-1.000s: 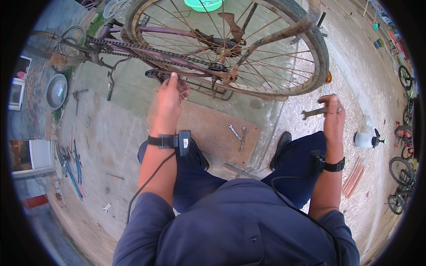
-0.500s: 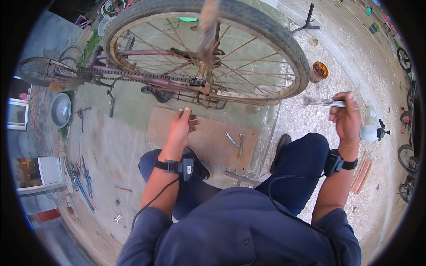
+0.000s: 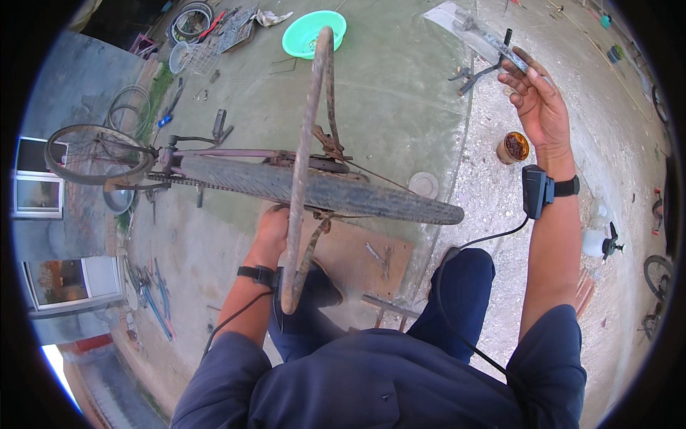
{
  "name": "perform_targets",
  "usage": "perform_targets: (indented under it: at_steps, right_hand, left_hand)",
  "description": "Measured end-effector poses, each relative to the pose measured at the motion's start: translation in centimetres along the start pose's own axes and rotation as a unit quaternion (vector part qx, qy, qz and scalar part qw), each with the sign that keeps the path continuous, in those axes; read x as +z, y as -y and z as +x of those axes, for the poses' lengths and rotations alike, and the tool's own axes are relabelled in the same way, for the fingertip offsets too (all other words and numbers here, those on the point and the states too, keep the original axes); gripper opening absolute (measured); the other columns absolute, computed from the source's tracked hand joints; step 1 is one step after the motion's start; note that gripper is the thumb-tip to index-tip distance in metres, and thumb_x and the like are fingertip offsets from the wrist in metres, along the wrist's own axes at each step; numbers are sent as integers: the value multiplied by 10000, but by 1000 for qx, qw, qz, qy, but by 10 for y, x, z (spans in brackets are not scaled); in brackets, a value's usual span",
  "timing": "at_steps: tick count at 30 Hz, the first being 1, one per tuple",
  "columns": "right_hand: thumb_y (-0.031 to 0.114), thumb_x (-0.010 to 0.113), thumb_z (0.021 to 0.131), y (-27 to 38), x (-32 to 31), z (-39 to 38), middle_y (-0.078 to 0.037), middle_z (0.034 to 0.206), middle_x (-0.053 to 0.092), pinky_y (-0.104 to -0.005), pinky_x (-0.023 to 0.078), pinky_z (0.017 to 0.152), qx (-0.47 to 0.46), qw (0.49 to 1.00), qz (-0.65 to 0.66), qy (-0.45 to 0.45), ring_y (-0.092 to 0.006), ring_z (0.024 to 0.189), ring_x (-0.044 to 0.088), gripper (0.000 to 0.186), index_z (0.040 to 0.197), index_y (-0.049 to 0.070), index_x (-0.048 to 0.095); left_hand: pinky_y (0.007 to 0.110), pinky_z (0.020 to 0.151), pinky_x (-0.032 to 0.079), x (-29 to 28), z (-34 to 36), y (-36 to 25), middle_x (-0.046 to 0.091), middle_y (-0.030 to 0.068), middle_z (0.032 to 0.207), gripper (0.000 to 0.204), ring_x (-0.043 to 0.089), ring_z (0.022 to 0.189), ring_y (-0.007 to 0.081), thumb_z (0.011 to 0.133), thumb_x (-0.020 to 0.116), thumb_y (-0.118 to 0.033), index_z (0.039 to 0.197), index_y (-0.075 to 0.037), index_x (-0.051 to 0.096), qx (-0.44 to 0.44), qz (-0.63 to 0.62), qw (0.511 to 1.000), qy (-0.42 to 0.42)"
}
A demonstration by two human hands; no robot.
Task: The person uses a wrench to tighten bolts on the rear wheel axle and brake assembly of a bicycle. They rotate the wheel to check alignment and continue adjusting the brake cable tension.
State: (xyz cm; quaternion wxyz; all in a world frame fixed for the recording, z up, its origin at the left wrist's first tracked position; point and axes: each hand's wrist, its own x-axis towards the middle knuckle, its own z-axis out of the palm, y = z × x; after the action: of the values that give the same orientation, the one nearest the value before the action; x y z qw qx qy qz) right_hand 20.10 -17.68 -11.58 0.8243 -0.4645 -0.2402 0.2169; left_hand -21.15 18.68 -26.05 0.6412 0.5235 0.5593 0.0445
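My left hand (image 3: 272,229) is beside the underside of a rusty bicycle's rear tyre (image 3: 371,201), near a bent tubular bar (image 3: 306,157) that crosses the wheel; its fingers are largely hidden there. My right hand (image 3: 534,96), raised at upper right, grips a metal wrench (image 3: 504,50). The purple frame (image 3: 236,154) stretches leftward to another wheel (image 3: 100,132), with the chain below it. Two wrenches (image 3: 379,256) lie on a brown board (image 3: 350,264) beneath the bicycle.
A green basin (image 3: 314,21) sits behind the bicycle, near loose rims (image 3: 191,20). A rusty can (image 3: 512,148) and sprayer (image 3: 596,242) stand to the right, bikes along the far edge. Long blue-handled tools (image 3: 153,304) lie left; a metal bar (image 3: 389,304) lies between my legs.
The view has shifted, and the rear wheel now appears edge-on, lower in view. My right hand has risen with the wrench. My left hand has moved behind the tyre and bar.
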Motion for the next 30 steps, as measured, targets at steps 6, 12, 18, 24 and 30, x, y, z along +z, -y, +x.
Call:
perform_targets:
  at_steps: [6,12,18,24,30]
  right_hand:
    - [245,571,960,-4,6,1,-159,1270,567,-335,418,1004,127,978,150,-72,-279,1176,514,544,1430,22,413]
    - [350,585,951,25,26,-11,-123,1304,526,-304,449,922,201,937,271,-96,-271,1145,524,594,1428,50,398]
    - [232,618,911,22,75,23,-110,1165,637,-251,468,692,380,921,86,-8,-205,983,634,490,1331,6,507]
    - [180,615,942,-11,102,45,-118,1238,647,-211,478,662,473,875,-94,35,-181,1010,655,448,1348,13,526]
    - [183,629,935,-91,82,57,-67,1227,658,-221,470,674,529,829,-153,99,-148,1012,654,409,1310,28,579]
  left_hand:
    - [339,647,548,-11,-85,-32,621,124,1002,348,668,799,234,968,499,-163,1257,32,492,-85,-7,994,-64]
    - [341,685,539,-21,-168,-97,631,158,1086,407,674,872,248,977,508,-230,1287,33,477,-33,-55,982,-175]
    - [335,835,510,-23,-185,-181,637,134,1088,332,642,973,216,996,508,-195,1229,40,524,218,30,932,-289]
    - [351,857,491,7,-154,-238,640,134,1059,228,627,979,225,980,575,-176,1084,26,591,385,165,881,-221]
    - [341,863,468,21,-136,-251,635,139,1064,242,612,964,250,953,606,-159,1118,16,579,315,275,888,-193]
